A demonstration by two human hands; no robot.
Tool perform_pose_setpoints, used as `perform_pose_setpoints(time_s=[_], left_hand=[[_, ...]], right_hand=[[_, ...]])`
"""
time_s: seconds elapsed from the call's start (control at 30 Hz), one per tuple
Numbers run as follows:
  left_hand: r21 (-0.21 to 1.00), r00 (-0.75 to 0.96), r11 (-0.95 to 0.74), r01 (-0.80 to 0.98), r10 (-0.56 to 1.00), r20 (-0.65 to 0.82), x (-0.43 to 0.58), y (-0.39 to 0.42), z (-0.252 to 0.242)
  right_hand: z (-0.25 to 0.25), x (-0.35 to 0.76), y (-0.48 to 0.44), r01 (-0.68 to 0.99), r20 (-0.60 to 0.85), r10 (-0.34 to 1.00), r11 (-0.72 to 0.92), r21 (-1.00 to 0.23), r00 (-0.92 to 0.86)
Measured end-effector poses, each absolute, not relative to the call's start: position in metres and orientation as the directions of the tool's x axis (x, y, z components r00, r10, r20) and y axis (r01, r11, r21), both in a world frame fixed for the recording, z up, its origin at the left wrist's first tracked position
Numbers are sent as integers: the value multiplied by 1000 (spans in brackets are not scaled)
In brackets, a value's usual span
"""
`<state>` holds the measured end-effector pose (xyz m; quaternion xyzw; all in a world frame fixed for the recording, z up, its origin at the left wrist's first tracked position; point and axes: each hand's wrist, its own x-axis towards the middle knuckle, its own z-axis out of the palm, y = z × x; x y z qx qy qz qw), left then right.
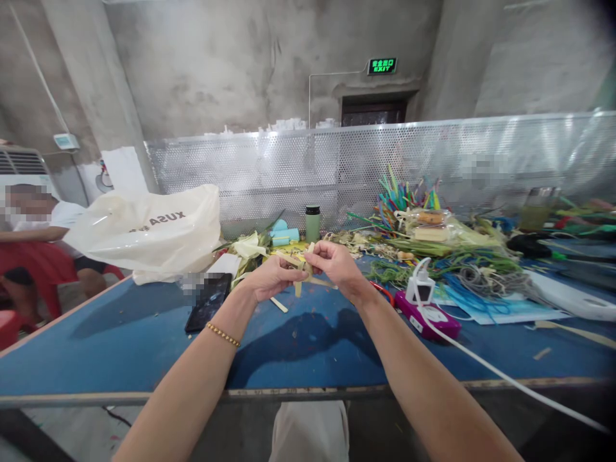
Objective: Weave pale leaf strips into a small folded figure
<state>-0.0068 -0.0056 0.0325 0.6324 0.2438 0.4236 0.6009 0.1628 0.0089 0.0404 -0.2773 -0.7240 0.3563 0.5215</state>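
Above the middle of the blue table (158, 350), my left hand (272, 277) pinches a small piece of pale, folded leaf strips (299, 282). From the other side my right hand (333, 262) grips the same piece, thumb and forefinger closed at its upper end. Short strip ends stick out between the fingers, one up to the left and one downward. The finer folds are too small to make out. On the table just below my left hand lies a loose pale strip (279, 305). A black phone or tablet (209, 307) rests left of my left wrist.
A purple power strip (433, 319) with a white charger (420, 287) and cable stands right of my right arm. Behind are a green bottle (312, 223), leaf bundles and colourful stems (409, 196). A large cream plastic bag (149, 234) sits left; a person (36, 224) sits beyond it.
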Motion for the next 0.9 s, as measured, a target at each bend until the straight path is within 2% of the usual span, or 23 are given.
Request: perform_pose_setpoints(time_s=[0.33, 0.7, 0.8, 0.83, 0.9], left_hand=[[973, 526, -138, -184, 822, 216, -12, 3, 26], [977, 499, -186, -100, 840, 211, -10, -3, 30], [980, 460, -184, -73, 866, 197, -8, -2, 31], [980, 453, -188, -64, 870, 196, -8, -1, 31], [977, 446, -208, -49, 870, 208, -8, 1, 29]], right_hand=[[39, 160, 8, 248, 654, 728, 686, -684, -208], [35, 162, 15, 415, 715, 689, 688, -595, -118], [38, 167, 14, 508, 800, 600, 685, -523, 16], [39, 168, 13, 524, 828, 560, 705, -478, 3], [40, 168, 11, 528, 854, 501, 768, -363, -141]])
